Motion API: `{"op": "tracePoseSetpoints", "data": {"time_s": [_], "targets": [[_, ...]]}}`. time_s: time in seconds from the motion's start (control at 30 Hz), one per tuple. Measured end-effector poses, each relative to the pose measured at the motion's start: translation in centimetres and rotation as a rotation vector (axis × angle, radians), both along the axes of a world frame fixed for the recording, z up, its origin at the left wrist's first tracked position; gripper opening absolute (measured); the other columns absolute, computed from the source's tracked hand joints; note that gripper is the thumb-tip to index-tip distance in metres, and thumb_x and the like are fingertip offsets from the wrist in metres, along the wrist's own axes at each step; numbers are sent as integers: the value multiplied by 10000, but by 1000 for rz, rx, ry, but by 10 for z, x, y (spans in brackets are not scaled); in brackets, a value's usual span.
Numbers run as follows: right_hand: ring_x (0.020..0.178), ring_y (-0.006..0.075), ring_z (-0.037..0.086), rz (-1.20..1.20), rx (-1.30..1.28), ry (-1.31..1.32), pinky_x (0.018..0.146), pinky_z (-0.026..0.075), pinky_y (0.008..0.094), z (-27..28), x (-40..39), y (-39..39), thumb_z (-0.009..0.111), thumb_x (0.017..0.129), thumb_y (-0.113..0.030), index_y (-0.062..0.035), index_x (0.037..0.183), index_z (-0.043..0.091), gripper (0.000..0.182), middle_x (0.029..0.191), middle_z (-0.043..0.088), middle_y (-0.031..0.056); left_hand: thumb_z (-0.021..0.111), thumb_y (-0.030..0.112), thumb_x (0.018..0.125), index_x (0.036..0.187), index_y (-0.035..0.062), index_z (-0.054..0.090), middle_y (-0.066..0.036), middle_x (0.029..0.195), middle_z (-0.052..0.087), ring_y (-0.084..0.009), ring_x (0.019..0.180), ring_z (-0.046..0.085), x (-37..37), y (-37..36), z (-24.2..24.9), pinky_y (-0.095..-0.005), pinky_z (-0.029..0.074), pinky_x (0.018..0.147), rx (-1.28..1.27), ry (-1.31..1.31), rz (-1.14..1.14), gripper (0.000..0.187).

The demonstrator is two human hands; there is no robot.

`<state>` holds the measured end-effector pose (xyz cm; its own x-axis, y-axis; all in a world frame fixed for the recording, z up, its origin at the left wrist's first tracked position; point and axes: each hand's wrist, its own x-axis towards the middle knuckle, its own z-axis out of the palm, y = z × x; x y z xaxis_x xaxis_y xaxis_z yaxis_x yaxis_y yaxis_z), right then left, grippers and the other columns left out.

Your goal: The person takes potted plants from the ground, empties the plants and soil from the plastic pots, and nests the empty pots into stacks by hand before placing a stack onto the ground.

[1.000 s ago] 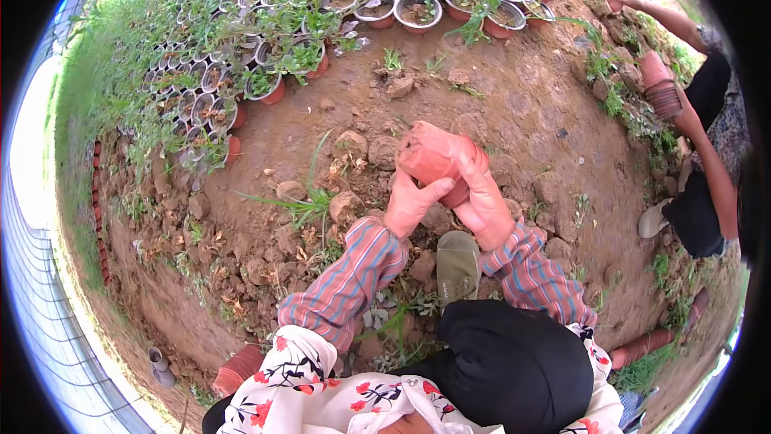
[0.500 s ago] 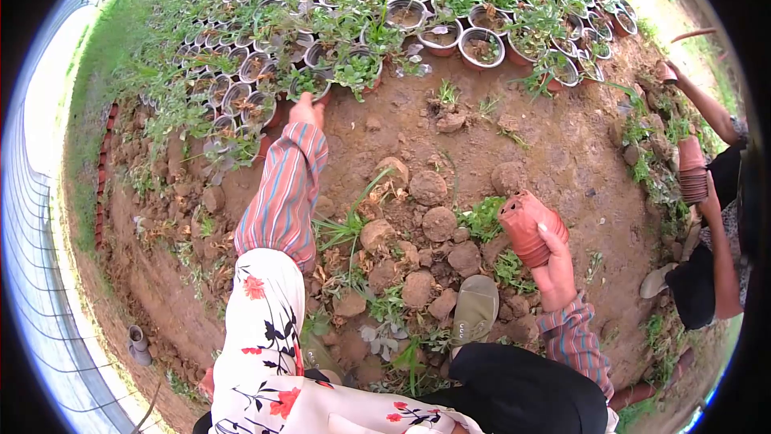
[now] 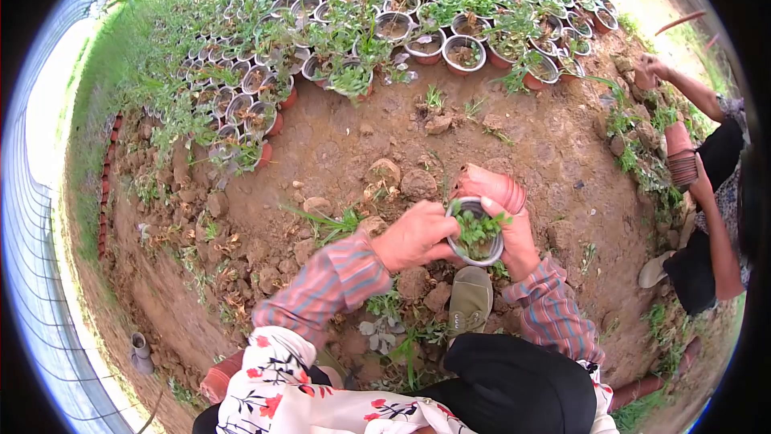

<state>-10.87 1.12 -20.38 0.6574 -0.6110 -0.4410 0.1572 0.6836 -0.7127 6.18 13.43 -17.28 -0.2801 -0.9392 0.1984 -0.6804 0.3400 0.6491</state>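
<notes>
My left hand (image 3: pixel 419 235) is closed on the near rim of a plant pot (image 3: pixel 475 260), a round pot with a pale rim, tilted so its mouth faces me. Leafy green seedlings (image 3: pixel 479 228) grow in it. My right hand (image 3: pixel 520 243) grips a stack of nested reddish-brown plastic pots (image 3: pixel 491 185), with its thumb on the plant pot's rim. The stack lies just behind the plant pot. Below my hands, round soil clods (image 3: pixel 418 183) and uprooted weeds lie on the ground, close to my shoe (image 3: pixel 471 302).
Dense rows of potted plants (image 3: pixel 464 55) stand ahead. At the right, a co-worker's hand (image 3: pixel 702 187) holds another pot stack (image 3: pixel 679 143); their other hand (image 3: pixel 657 69) is on a pot. A dark pot (image 3: pixel 140 352) and reddish-brown pots (image 3: pixel 222 376) lie at lower left.
My left hand has brought a plant pot from the front row to my right hand. The stack in my right hand has moved left and up. The co-worker's far hand has shifted left.
</notes>
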Motion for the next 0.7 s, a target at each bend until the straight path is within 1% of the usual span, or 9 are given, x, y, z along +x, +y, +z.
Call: {"op": "tracePoseSetpoints", "data": {"time_s": [0.07,0.1,0.17,0.23,0.3,0.33,0.4,0.57,0.7], "targets": [[996,169,617,33,67,-55,902,495,315,13,-3,3,657,835,-68,-8,1165,562,348,1074,640,64,722,223,772,990,106,541,-33,909,564,-168,888,531,-22,13,-5,-364,451,801,285,667,471,307],[1006,180,617,4,97,-132,908,495,321,14,-4,8,658,825,-47,1,1174,549,369,1085,635,74,722,223,772,990,106,541,-33,909,564,-168,888,531,-36,16,-19,-364,451,801,287,658,464,307],[1017,190,616,-24,131,-210,915,495,327,12,-5,20,660,815,-26,10,1184,536,391,1095,631,83,617,374,877,1179,126,498,-37,1137,562,-159,1018,544,-64,23,-53,-376,474,879,213,1348,798,409],[1003,187,620,-127,79,-87,903,501,328,4,-5,30,666,803,-16,8,1190,531,411,1103,624,89,253,665,901,1411,164,316,-75,1397,419,-265,1233,469,-70,29,-32,-425,454,976,686,2152,427,718],[1018,181,611,-92,56,-59,913,493,331,0,-7,27,671,799,-24,5,1195,528,421,1117,617,88,216,664,906,1378,175,347,-74,1361,448,-243,1200,496,-72,30,-42,-434,469,953,688,2183,418,692],[1030,179,604,-111,48,-22,920,489,335,-5,-10,24,668,803,-29,7,1194,528,417,1121,614,87,216,664,906,1378,175,347,-74,1361,448,-243,1200,496,-69,29,-44,-434,469,953,695,2179,424,692],[1069,193,588,-134,11,13,941,473,344,-2,-11,16,623,835,-41,17,1195,527,378,1151,604,104,207,635,924,1329,159,377,-87,1319,470,-235,1186,506,-52,24,-47,-442,478,945,491,1649,645,647],[1102,213,580,-181,7,-8,974,445,346,-2,-20,7,544,875,-51,36,1226,519,363,1206,588,128,429,373,953,1217,102,502,-131,1018,556,-267,910,586,7,23,-66,-369,468,781,49,313,719,385],[1137,200,559,-147,-77,-49,1007,413,340,2,-17,5,533,882,-54,44,1242,510,375,1244,572,114,590,309,876,1079,123,554,-132,908,518,-315,866,574,8,22,-54,-389,471,720,231,153,853,278]]}}
